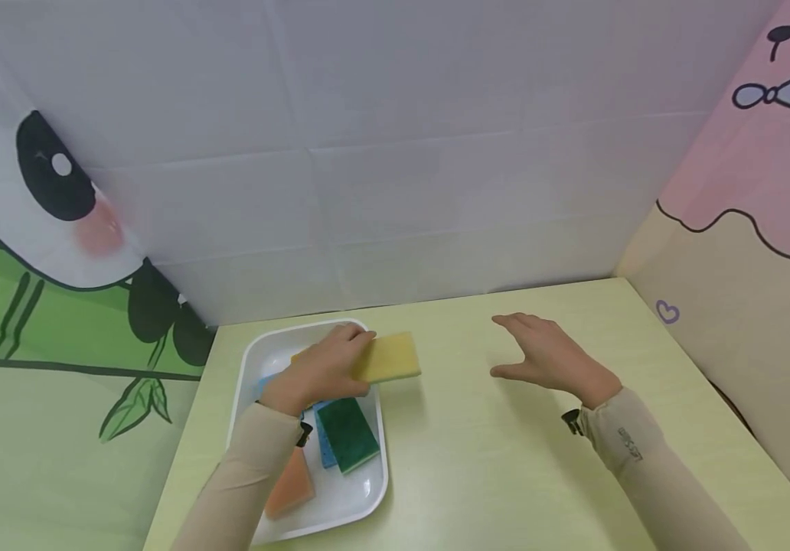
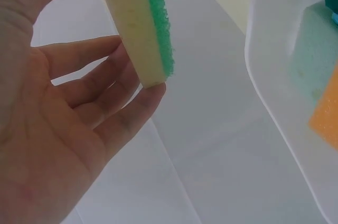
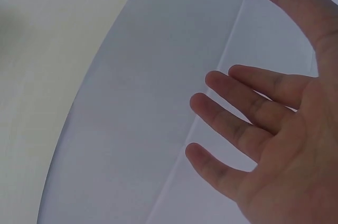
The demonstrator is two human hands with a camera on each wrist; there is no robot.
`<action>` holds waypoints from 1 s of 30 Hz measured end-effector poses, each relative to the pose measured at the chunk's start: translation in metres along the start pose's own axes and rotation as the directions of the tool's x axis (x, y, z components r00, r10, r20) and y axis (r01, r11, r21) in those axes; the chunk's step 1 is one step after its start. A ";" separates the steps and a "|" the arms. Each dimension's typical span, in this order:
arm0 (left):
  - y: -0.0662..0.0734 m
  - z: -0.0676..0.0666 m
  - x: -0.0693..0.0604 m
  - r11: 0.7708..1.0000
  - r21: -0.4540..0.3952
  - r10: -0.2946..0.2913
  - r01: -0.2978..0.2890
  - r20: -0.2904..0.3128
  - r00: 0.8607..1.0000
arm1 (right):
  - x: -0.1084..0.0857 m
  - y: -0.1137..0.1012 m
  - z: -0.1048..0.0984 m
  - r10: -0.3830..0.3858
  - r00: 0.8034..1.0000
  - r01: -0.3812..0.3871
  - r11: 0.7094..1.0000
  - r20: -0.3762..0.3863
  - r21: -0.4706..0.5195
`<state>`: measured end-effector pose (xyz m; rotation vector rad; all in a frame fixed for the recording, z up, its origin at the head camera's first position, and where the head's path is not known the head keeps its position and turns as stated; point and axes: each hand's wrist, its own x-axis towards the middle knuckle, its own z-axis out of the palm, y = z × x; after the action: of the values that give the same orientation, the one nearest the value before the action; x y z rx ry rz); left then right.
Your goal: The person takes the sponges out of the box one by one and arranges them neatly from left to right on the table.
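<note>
My left hand (image 1: 329,363) pinches a yellow sponge (image 1: 390,357) between thumb and fingers, above the right rim of a white tray (image 1: 380,490). A green scouring layer (image 2: 158,23) shows on one face of that sponge in the left wrist view. Inside the tray lie a dark green sponge (image 1: 348,433), an orange sponge (image 1: 290,486) and some blue ones (image 1: 324,440), partly covered by my left hand and arm. Over the table to the right, my right hand (image 1: 546,356) hovers with thumb and fingers spread, holding nothing; its palm (image 3: 296,171) is bare.
A pale yellow table (image 1: 478,474) carries the tray on its left side. Behind it rises a white cloth wall (image 1: 422,184). Printed cartoon panels stand at the left (image 1: 57,321) and right (image 1: 746,306) sides.
</note>
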<state>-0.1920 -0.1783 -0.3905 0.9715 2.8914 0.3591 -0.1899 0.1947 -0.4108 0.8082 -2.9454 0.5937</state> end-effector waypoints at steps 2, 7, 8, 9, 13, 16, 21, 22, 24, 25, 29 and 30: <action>0.003 0.000 0.002 1.000 0.006 0.005 -0.005 0.007 1.000 | 0.002 -0.003 -0.001 -0.002 1.000 0.002 1.000 0.007 0.002; 0.008 0.002 0.008 1.000 0.013 0.016 -0.017 0.020 1.000 | 0.006 -0.009 -0.001 -0.011 1.000 0.011 1.000 0.024 0.004; 0.009 0.003 0.009 1.000 0.012 0.019 -0.019 0.021 1.000 | 0.007 -0.010 0.000 -0.016 1.000 0.016 1.000 0.026 0.004; 0.010 0.003 0.010 1.000 0.016 0.019 -0.020 0.024 1.000 | 0.009 -0.012 0.000 -0.022 0.999 0.022 1.000 0.028 0.004; 0.015 0.004 0.015 0.999 0.028 0.014 -0.015 0.048 0.999 | 0.014 -0.020 0.001 -0.050 0.998 0.050 0.999 0.035 0.011; 0.020 0.004 0.018 0.999 0.037 0.020 -0.022 0.062 0.998 | 0.019 -0.026 0.003 -0.069 0.997 0.068 0.998 0.043 0.015; 0.027 0.005 0.023 0.998 0.049 0.032 -0.036 0.067 0.997 | 0.026 -0.036 0.007 -0.098 0.994 0.098 0.995 0.055 0.007; 0.029 0.005 0.024 0.998 0.051 0.032 -0.035 0.067 0.997 | 0.027 -0.037 0.008 -0.104 0.993 0.104 0.995 0.056 0.008; 0.032 0.006 0.026 0.998 0.058 0.030 -0.034 0.065 0.997 | 0.030 -0.041 0.010 -0.117 0.991 0.116 0.993 0.058 0.015; 0.033 0.006 0.027 0.998 0.061 0.029 -0.033 0.065 0.997 | 0.030 -0.042 0.010 -0.121 0.991 0.121 0.993 0.059 0.017; 0.040 0.007 0.032 0.996 0.084 0.030 -0.037 0.075 0.997 | 0.033 -0.046 0.014 -0.140 0.988 0.140 0.990 0.064 0.008; 0.041 0.007 0.033 0.995 0.088 0.033 -0.040 0.078 0.996 | 0.034 -0.047 0.015 -0.143 0.988 0.143 0.990 0.066 0.001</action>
<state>-0.1932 -0.1254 -0.3872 1.0285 2.8461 0.1910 -0.1949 0.1356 -0.4036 1.0479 -2.9120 0.5629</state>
